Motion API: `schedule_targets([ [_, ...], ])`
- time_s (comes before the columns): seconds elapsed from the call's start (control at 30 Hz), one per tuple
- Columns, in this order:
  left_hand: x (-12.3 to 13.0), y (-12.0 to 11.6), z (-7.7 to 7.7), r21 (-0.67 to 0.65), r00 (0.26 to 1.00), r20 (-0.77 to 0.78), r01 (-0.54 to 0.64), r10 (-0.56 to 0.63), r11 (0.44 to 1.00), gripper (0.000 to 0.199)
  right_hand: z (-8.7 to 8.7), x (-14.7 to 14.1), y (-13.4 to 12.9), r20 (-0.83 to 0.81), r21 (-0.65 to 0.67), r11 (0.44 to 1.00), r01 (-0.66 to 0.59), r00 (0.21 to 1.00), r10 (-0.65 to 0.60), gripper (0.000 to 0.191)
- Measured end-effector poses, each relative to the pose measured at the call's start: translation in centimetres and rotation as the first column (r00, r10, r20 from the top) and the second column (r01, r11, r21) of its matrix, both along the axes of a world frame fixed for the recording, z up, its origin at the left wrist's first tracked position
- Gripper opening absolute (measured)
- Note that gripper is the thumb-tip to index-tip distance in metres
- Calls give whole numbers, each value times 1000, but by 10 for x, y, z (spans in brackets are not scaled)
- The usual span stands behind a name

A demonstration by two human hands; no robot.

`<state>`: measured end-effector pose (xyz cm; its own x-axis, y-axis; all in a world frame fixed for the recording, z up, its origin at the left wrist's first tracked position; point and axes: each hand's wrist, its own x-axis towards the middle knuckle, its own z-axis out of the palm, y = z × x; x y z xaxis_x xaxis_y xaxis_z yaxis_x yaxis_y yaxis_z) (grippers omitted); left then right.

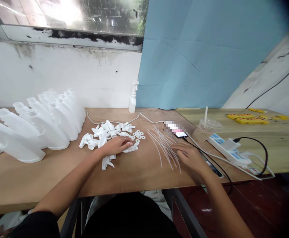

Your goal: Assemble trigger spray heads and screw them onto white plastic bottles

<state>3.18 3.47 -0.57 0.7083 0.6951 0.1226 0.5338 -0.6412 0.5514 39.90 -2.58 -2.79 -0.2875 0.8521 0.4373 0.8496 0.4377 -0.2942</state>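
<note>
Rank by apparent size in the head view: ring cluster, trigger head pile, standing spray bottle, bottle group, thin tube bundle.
1. Bottle group
2. Trigger head pile, partly covered by the left hand
3. Thin tube bundle, by spread
4. Standing spray bottle; farther back, which may shrink it
5. Ring cluster

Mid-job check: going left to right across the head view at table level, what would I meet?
White bottles → pile of spray heads → thin tubes → cup with a straw → yellow pieces. I left out the left hand, overlapping the spray heads, and the right hand, overlapping the tubes.
</note>
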Motion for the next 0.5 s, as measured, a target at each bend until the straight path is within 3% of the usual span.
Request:
schedule_targets([
  [0.13,0,-4,2,126,996,-83,-27,37,992,49,16,-35,64,65,-329,942,-66,994,93,31],
  [0.2,0,-5,0,174,992,-123,-16,38,985,52,20,-47,95,133,-400,914,-60,984,122,25],
  [0.33,1,-4,-6,231,987,-161,36,2,972,40,14,-69,128,100,-324,945,-40,992,76,14],
  [0.5,1,0,-11,164,987,-156,-7,33,986,38,-6,-89,120,2,-221,954,-203,978,209,12],
])
